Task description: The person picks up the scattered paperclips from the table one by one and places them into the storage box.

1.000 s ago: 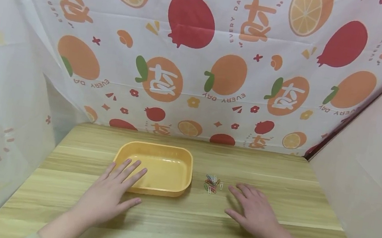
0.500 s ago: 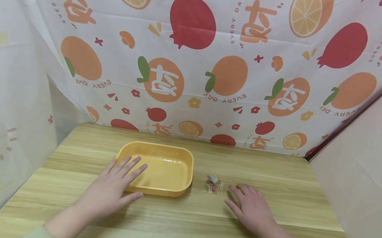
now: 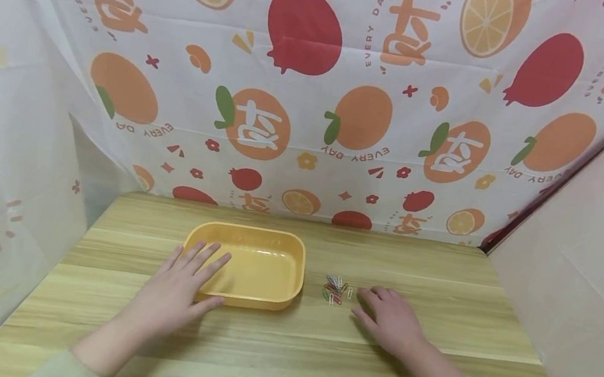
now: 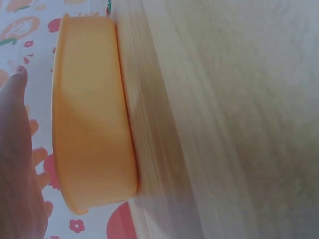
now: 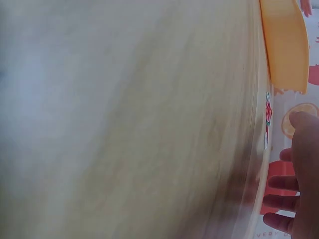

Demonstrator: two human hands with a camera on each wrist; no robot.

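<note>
Since the earlier frame, the right hand has edged slightly left, toward the paper clips. At left, the left hand spreads its fingers over the near-left part of the yellow tray, grasping nothing; whether it touches the rim, I cannot tell. The tray's long axis runs left to right. Beyond its right end, the clips lie loosely piled on the wooden table. Just right of them, the right hand, clearly nearer, is empty, fingers relaxed.
</note>
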